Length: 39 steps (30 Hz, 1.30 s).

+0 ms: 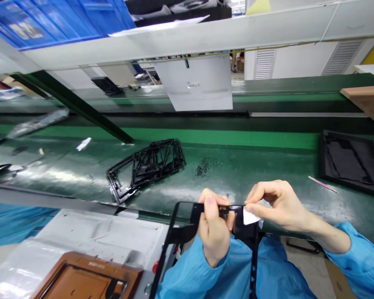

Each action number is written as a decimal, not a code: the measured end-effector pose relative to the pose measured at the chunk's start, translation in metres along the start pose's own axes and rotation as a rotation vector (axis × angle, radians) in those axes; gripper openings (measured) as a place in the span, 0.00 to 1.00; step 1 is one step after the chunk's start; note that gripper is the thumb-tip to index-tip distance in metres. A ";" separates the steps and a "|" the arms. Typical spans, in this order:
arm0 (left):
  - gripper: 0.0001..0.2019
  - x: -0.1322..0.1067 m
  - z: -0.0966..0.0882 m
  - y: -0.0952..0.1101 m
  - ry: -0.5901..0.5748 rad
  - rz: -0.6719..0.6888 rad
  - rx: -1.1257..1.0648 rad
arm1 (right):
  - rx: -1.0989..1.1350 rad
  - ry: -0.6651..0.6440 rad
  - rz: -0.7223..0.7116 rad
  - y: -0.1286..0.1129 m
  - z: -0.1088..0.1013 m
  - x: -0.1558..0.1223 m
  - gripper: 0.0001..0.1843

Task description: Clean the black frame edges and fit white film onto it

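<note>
Tab work on the top bar of the black frame (187,205)
Your left hand (213,234) grips that bar, with the frame upright before you at the near edge of the green belt (237,174); your right hand (279,205) pinches a small white tab (249,216) against it. By the look of it the tab is being worked at the bar, which calls for a steady left hold and fine fingertips

Green conveyor belt (252,174) ran just beyond the grip on the black frame (187,232). Heap of black frames (146,166) lay beyond-left of that grip; black crumbs (205,166) directly beyond; pink strip (322,184) and black tray (352,162) to its right.
</note>
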<state>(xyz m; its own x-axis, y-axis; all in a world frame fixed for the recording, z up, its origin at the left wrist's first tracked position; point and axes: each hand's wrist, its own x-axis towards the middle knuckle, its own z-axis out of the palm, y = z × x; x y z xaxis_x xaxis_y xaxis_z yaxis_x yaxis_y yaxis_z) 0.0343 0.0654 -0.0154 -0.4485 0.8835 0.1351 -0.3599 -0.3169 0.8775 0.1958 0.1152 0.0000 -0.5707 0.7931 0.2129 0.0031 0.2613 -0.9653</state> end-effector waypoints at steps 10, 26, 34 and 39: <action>0.32 0.008 -0.009 -0.008 -0.040 -0.078 0.128 | 0.048 0.061 0.195 -0.006 0.007 0.005 0.14; 0.34 0.005 0.002 -0.001 0.038 -0.117 0.066 | 0.262 -0.030 0.356 -0.018 0.009 0.002 0.25; 0.35 0.005 -0.014 -0.014 -0.012 -0.109 0.230 | 0.142 -0.055 0.267 -0.007 0.009 0.006 0.23; 0.25 0.022 -0.043 -0.026 -0.114 0.160 0.149 | -0.002 0.045 0.212 -0.004 -0.002 -0.011 0.21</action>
<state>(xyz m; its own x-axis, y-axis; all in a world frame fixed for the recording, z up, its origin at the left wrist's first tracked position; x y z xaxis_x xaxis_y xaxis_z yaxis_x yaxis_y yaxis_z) -0.0011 0.0778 -0.0545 -0.3915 0.8623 0.3213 -0.1637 -0.4088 0.8978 0.2039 0.1063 0.0013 -0.5202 0.8540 0.0113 0.1213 0.0869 -0.9888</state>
